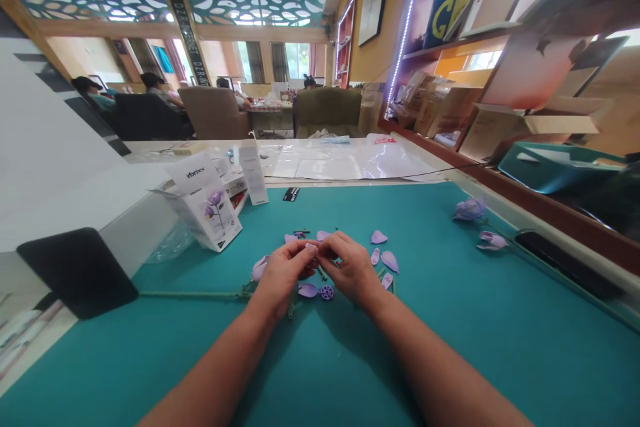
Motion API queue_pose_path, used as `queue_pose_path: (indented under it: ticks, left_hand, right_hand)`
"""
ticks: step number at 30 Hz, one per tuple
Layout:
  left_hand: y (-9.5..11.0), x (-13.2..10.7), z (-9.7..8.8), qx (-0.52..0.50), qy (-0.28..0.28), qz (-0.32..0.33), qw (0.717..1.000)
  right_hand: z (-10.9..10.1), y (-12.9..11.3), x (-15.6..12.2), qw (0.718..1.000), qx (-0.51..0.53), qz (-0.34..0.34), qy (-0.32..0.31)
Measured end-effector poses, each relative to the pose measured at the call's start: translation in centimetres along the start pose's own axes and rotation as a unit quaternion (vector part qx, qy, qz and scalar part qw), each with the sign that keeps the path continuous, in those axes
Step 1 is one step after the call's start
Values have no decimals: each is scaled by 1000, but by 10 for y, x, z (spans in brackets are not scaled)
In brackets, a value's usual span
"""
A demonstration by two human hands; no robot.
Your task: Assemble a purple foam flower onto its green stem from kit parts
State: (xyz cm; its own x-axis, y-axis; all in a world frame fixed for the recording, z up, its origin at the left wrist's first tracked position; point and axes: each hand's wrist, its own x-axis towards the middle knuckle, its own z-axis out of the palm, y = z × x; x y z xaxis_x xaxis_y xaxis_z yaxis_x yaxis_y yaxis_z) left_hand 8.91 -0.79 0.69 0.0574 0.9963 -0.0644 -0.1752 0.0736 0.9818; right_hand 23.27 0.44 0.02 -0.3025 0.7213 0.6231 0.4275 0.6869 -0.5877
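The head view is the only one I have. Both forearms run out of the bottom of the frame. The left hand (283,277) and right hand (350,269) meet over the middle of a teal mat (465,340), curled rather than spread, with their fingertips (311,249) pressed together. The fingers hide whatever lies between them, so I cannot tell whether they pinch anything. A lilac flower bud (259,268) sits against the outer edge of the left hand, partly hidden, and a green stem (195,294) runs left from that hand along the mat. Loose lilac petals (389,261) lie just right of the right hand, and a small purple wheel-shaped part (327,292) lies just below it. Two stemmed lilac flowers (469,209) rest well to the far right. A printed carton (200,203) showing a flower stands to the far left of the hands. Seated people (153,83) are well off in the distance, their hands too small to make out.
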Motion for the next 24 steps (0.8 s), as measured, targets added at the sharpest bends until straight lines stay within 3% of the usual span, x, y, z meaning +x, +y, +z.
queue_pose_path:
  ticks: [3, 9, 11, 15, 19, 24]
  left_hand:
    - [-1, 0, -3, -46, 15, -16, 999]
    - [4, -2, -9, -95, -7, -41, 995]
    - [6, -3, -10, -108, -16, -48, 993]
    - [8, -4, -13, -121, -17, -41, 992]
    - [5, -3, -15, -140, -19, -44, 989]
    - [-1, -4, -12, -152, -58, -74, 984]
  right_hand:
    - [-12, 2, 5, 1000, 20, 3, -3]
    - [-65, 26, 8, 984, -9, 132, 119]
    - [-82, 38, 1, 982, -39, 166, 81]
    - [-99, 54, -22, 974, -122, 183, -58]
    - [-99, 56, -42, 941, -218, 156, -204]
    - [-90, 56, -52, 902, -306, 107, -287]
